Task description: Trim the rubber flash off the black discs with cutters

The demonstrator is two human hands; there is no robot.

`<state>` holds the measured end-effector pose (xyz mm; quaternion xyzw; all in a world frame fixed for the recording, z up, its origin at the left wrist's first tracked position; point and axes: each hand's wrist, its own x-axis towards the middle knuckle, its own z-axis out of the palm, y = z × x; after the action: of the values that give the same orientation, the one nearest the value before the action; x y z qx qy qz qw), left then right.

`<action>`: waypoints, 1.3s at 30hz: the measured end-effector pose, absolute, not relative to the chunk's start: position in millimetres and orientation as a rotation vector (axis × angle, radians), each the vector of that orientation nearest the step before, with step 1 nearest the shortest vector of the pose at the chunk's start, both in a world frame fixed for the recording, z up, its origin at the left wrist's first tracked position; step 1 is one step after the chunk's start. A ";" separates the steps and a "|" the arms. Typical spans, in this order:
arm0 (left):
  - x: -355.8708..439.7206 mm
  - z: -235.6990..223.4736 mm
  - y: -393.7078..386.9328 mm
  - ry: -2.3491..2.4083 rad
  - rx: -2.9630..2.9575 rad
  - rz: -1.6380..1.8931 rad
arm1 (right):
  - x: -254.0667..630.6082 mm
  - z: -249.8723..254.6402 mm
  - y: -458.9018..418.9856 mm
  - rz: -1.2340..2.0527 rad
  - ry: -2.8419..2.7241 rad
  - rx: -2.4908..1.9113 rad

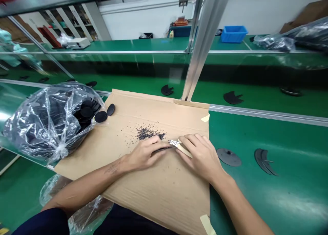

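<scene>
My right hand (201,156) is shut around a pair of side cutters (174,143), whose pale handle (185,148) runs under the palm and whose steel jaws point left. My left hand (143,154) grips a thin black part (160,150), mostly hidden by the fingers, right against the jaws. Both hands rest on a flattened cardboard sheet (159,190). Just above them lies a scatter of black crumbs (148,133). Two black rubber discs (100,116) lie near the sheet's left end, beside a clear plastic bag of black parts (51,122).
On the green workbench (282,194) to the right lie a black disc (228,157) and black fan-shaped pieces (263,161). An aluminium post (205,40) rises behind the cardboard. A blue plastic bin (234,34) stands on a farther green bench.
</scene>
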<state>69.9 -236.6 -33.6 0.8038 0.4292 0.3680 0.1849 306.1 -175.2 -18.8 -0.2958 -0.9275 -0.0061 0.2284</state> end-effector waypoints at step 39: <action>-12.2 -9.3 29.2 2.334 1.800 0.436 | 315.9 -40.5 -176.0 -0.013 -2.520 -1.119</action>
<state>-12.2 29.2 -9.3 0.6023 0.7807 0.1458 0.0810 315.9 -176.0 -40.5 -0.3983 -0.8971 -0.0045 0.1910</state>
